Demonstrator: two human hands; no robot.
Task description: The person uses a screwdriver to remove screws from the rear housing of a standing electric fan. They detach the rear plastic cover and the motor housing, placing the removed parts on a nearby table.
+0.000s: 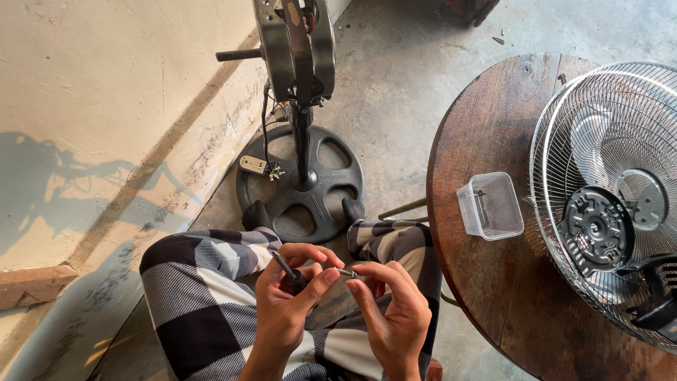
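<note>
Both hands sit low in the view, over a lap in black-and-white checked cloth. Left hand (pixel 285 300) has its fingers wrapped tight around a small black-handled tool (pixel 289 275), maybe a screwdriver, whose thin shaft pokes up toward 11 o'clock. Right hand (pixel 391 310) pinches a tiny metal part (pixel 348 272) between thumb and first finger, and the left thumb touches it too. I cannot tell just what the part is; it looks like a small screw or pin.

That little part could slip out, because only fingertips hold it. I think it would drop into the folds of cloth or roll onto the grey concrete floor (pixel 402 92) and be hard to find. The tool's tip is close to the fingers, so a slip could poke them.

At 12 o'clock stands a fan stand with a round black base (pixel 300 187) and a bare motor head (pixel 295 42) on top. Loose wires and a small white plug box (pixel 254 164) hang near the base.

At 3 o'clock is a round wooden worktop (pixel 486 127). On it rest a clear plastic box (pixel 491 206) and a wire fan guard (pixel 613 190) with blades inside. The guard hangs past the worktop's edge, and a bump might tip it.
</note>
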